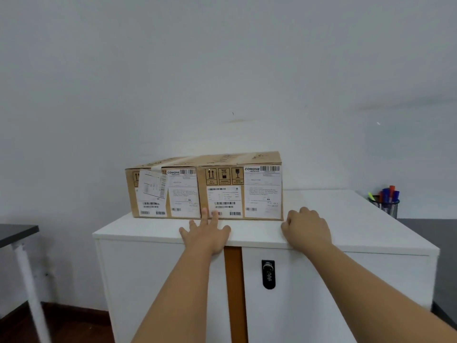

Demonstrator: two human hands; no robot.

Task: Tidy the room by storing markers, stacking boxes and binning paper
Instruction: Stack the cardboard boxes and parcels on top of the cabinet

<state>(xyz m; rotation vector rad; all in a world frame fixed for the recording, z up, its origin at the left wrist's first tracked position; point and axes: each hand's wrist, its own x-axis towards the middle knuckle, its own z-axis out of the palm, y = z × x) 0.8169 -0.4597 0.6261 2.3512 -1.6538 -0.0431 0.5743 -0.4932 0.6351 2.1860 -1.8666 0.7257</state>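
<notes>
A white cabinet (321, 214) carries two cardboard boxes (205, 189) side by side against the wall. The left hand (206, 233) lies flat, fingers straight, tips touching the right-hand box; the right hand (306, 229) rests curled beside its corner, holding nothing. A mesh cup of markers (387, 201) stands at the right.

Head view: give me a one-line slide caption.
Left hand flat against two brown cardboard boxes set side by side on a white cabinet, right hand curled beside them.
</notes>
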